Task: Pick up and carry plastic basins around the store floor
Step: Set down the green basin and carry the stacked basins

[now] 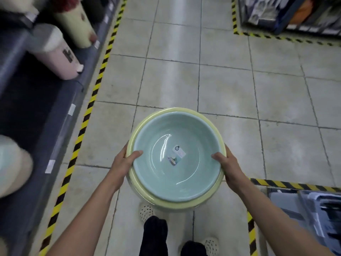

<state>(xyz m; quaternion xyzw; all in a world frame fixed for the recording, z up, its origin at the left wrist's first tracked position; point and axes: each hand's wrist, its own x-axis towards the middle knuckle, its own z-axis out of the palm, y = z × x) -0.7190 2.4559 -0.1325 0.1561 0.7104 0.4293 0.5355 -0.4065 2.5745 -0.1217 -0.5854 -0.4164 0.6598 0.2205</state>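
A round, shiny, pale green basin [175, 156] sits inside a yellow basin [177, 204]; both are smooth plastic; a small paper label [176, 154] is stuck on the bottom inside; the left hand [125, 163] and the right hand [227, 165] grip the rims, thumbs inside, above the tiled floor [184, 71].

The pale tiled floor [230, 85] was edged with yellow-black striped tape [88, 111]. A dark shelf [36, 108] on the left carried a pink bin [55, 52]; far right stood another shelf [287, 13].
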